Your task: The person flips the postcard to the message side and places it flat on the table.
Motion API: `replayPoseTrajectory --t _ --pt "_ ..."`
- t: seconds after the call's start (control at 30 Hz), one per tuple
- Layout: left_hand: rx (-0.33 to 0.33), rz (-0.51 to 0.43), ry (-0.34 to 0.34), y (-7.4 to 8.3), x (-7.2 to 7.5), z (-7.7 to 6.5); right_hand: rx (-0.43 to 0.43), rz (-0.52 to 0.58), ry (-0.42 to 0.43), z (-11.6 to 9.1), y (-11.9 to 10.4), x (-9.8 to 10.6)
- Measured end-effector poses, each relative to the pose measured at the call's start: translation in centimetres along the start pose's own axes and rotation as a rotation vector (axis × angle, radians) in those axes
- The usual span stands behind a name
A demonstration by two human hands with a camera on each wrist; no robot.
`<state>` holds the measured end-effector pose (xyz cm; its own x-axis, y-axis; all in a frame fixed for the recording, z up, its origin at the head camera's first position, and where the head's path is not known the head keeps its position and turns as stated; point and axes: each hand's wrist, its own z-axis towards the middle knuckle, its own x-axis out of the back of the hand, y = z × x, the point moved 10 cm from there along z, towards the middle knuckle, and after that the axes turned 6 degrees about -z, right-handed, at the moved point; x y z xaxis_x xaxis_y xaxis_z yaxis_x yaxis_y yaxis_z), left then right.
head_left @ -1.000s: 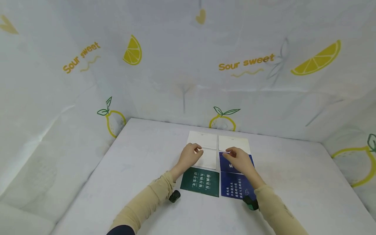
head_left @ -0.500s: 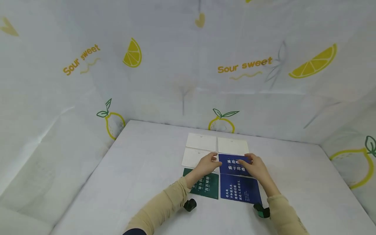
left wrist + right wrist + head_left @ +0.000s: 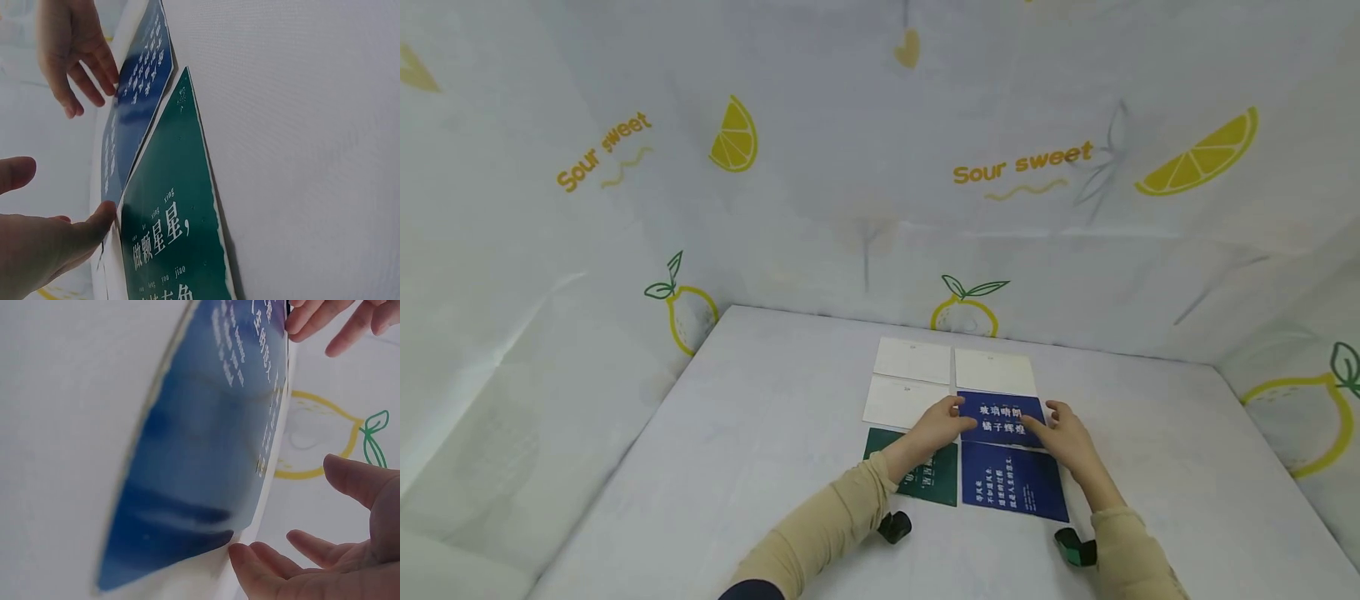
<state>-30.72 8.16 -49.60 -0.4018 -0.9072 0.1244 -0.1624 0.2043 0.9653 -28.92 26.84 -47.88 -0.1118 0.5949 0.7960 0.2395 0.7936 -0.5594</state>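
Observation:
An upper blue card [image 3: 1000, 415] with white lettering lies flat between my two hands in the head view. My left hand [image 3: 934, 429] is at its left edge, its thumb over the card's corner area; in the left wrist view this hand [image 3: 56, 250] has loosely extended fingers. On the other side, my right hand [image 3: 1067, 440] is at the card's right edge, fingers spread. The right wrist view shows that hand [image 3: 331, 556] with nothing gripped. Just nearer lies a lower blue card [image 3: 1013, 482]. A green card [image 3: 943, 483] is partly hidden under my left forearm.
Three white cards complete the two-column layout: a far left card [image 3: 912, 361], a far right card [image 3: 994, 372] and a middle left card [image 3: 902, 402]. A white cloth [image 3: 760, 400] covers the table. Behind it hangs a lemon-print backdrop [image 3: 820, 192].
My left hand has moved right from the middle white card to the upper blue card's left edge. My right hand has shifted right, uncovering that card's lettering. The cards look unmoved.

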Motion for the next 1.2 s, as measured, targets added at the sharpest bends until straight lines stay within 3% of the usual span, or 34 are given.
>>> replayPoseTrajectory --t 0.3,0.57,0.73,0.93,1.2 --pt "0.022 -0.214 0.040 -0.3 0.1 0.5 -0.018 0.070 0.047 0.0 0.8 0.3" --pt "-0.014 -0.286 0.096 -0.1 0.7 0.8 -0.068 0.198 0.054 0.2 2.1 0.2" --pt "-0.046 -0.271 0.120 0.5 1.0 0.6 -0.077 0.263 0.057 0.2 2.1 0.1" --pt "-0.069 -0.229 0.203 0.3 1.6 0.7 -0.054 0.313 0.088 -0.3 1.4 0.4" --pt "-0.216 -0.079 0.379 1.7 3.3 0.0 -0.032 0.295 0.147 -0.6 0.6 0.9"
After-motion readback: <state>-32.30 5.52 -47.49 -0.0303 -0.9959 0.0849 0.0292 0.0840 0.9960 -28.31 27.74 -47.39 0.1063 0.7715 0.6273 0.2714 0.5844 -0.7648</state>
